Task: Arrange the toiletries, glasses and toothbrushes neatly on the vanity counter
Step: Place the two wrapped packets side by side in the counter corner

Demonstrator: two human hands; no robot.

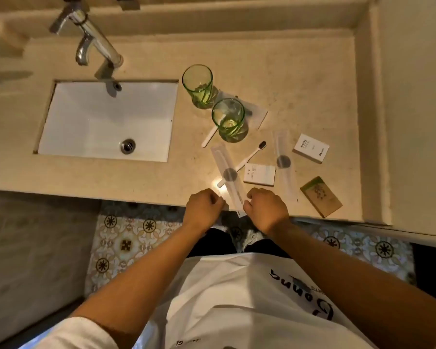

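Note:
Two green glasses stand upright on the beige vanity counter (300,79), one further back (196,84) and one nearer (228,119). A clear toothbrush packet (228,175) lies diagonally, its lower end overhanging the counter's front edge. My right hand (267,207) is curled, its fingertips pinching that end. My left hand (204,205) is curled just left of the packet, touching its edge; whether it grips is unclear. A bare toothbrush with dark bristles (252,157) crosses under the packet. A second packet (283,162) lies to the right. Another white toothbrush handle (209,137) pokes out beside the nearer glass.
A white box (259,173), a second white box (311,147) and a brown-green soap box (321,196) lie to the right. The white sink (108,122) and chrome faucet (96,44) are at left. A raised ledge (368,122) bounds the right side.

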